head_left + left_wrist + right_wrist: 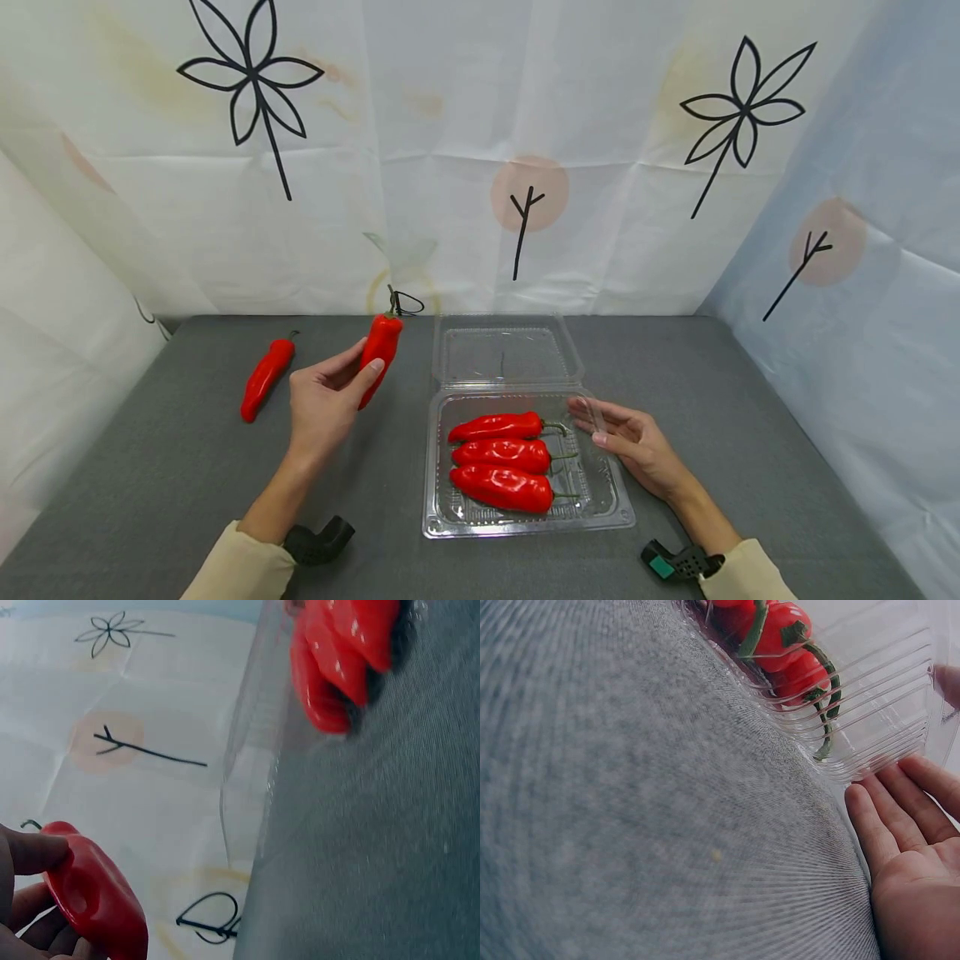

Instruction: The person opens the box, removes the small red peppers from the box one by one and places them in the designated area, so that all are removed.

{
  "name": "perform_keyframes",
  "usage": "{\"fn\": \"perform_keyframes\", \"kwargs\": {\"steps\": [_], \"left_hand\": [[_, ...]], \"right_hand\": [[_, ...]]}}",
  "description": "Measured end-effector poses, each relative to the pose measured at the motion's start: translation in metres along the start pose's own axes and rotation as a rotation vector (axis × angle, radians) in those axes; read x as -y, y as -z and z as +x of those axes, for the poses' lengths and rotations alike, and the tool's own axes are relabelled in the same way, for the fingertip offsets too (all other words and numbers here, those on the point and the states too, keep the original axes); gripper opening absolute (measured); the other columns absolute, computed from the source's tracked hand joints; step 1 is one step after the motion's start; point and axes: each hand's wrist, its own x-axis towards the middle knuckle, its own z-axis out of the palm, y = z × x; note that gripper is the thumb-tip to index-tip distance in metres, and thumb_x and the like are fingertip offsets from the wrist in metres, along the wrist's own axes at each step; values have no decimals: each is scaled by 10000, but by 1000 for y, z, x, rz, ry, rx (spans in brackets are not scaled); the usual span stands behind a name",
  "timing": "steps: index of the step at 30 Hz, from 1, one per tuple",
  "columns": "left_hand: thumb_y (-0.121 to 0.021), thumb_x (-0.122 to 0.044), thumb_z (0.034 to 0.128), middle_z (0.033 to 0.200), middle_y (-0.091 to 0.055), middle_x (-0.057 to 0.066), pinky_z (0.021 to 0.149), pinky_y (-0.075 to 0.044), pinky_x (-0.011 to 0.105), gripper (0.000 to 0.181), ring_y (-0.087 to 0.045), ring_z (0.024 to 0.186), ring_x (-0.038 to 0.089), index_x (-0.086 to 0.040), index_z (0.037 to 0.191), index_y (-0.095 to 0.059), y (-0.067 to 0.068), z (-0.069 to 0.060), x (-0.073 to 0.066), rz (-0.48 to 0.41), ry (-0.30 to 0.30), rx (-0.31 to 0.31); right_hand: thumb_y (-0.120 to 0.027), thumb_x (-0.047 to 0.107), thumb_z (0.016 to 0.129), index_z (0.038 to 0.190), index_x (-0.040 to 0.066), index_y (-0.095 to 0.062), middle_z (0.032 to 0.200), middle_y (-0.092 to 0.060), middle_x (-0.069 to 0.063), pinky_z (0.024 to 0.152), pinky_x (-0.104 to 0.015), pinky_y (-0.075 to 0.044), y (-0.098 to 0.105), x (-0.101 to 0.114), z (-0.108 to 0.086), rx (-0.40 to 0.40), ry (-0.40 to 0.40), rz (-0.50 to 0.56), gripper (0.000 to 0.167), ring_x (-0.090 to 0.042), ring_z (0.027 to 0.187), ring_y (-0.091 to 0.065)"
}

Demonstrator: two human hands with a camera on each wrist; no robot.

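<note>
My left hand [324, 407] pinches a red pepper [382, 346] between thumb and fingers, its green stem pointing up, above the table to the left of a clear plastic clamshell container [442, 521]. The left wrist view shows this pepper [97, 900] too, dented on one side. Three more red peppers lie side by side in the container, stems to the right: a back one [495, 427], a middle one [502, 455] and a front one [502, 488]. At the container's right wall, my right hand [637, 446] holds the edge, thumb at the rim and fingers against the outside.
Another red pepper [267, 379] lies on the grey tabletop [360, 533] at the left. The container's lid [510, 354] is folded back toward the rear white curtain [450, 108]. Curtains also hang at both sides.
</note>
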Motion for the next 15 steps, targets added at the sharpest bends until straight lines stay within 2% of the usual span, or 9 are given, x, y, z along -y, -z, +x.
{"fn": "perform_keyframes", "kwargs": {"steps": [6, 9, 15], "left_hand": [[-748, -164, 936, 1215, -708, 163, 728, -533, 120, 401, -640, 921, -22, -32, 1308, -675, 10, 8, 13, 98, 46, -102], [-738, -182, 945, 1202, -710, 180, 694, -523, 114, 408, -632, 887, -24, -27, 1315, -668, 16, 11, 19, 146, 70, -140], [-712, -213, 960, 1167, -716, 210, 652, -473, 102, 402, -653, 938, 217, -31, 1316, -674, 24, 16, 32, 265, 115, -191]], "right_hand": [[-463, -128, 987, 1456, -218, -311, 1518, -391, -331, 1144, -375, -362, 1, -1, 0, -4, -7, 1, 502, -305, 1417, -436], [-466, -121, 990, 1456, -221, -307, 1514, -370, -360, 1144, -378, -363, 1, -1, 0, -6, -12, -3, 502, -308, 1416, -438], [-471, -112, 993, 1454, -225, -302, 1506, -345, -392, 1142, -385, -363, 1, -1, -1, -10, -19, -13, 504, -320, 1414, -435]]}}
